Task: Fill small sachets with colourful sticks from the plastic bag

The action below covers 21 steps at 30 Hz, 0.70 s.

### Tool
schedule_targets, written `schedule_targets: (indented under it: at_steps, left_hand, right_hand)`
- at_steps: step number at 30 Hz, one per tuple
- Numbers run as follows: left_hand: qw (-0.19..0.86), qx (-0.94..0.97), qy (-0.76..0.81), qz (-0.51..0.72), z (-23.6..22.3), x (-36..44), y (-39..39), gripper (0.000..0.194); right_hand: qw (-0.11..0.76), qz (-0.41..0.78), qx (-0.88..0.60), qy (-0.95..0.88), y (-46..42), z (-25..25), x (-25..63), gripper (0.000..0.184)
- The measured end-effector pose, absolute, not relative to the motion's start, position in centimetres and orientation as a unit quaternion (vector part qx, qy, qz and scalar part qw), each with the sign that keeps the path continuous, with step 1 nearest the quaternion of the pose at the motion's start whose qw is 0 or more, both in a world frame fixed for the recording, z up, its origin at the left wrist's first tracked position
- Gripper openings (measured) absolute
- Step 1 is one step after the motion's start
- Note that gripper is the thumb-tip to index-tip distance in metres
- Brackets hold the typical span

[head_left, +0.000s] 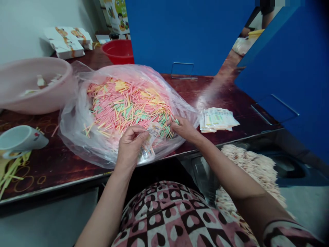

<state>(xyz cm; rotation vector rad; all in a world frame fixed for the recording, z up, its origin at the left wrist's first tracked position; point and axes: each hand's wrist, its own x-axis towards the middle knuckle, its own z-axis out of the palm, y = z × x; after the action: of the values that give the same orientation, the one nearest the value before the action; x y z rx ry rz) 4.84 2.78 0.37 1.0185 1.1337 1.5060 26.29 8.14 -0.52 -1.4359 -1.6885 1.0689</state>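
At the bench's (66, 164) left end, a pink basin (33, 85) sits behind a white mug (23, 139) and loose yellow sticks (12, 171). Right of them, an open plastic bag (74, 137) of coloured sticks (123, 106) reaches the front edge. Your left hand (130, 144) pinches a printed clear packet (147, 149) over the bag's front; your right hand (183, 128) grips a few green sticks (176, 120) at its right side. Farther right, flat packets (218, 119) lie stacked near the front edge.
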Motion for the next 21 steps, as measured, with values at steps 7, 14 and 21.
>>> schedule_targets:
  at_steps: [7, 14, 21]
  left_hand:
    - [0.473, 0.433, 0.480, 0.599, 0.2, 5.2, 3.0, 0.019]
    - [0.445, 0.461, 0.480, 0.599, -0.6, 4.8, 3.3, 0.011]
    - [0.400, 0.520, 0.470, 0.590, -0.7, 4.8, 3.1, 0.005]
  right_hand:
    - [0.417, 0.488, -0.500, -0.582, 7.7, -0.6, 26.1, 0.041]
    - [0.456, 0.480, -0.403, -0.631, 6.3, 1.8, 25.6, 0.045]
    - [0.368, 0.356, -0.411, -0.754, 5.7, 1.0, 23.7, 0.039]
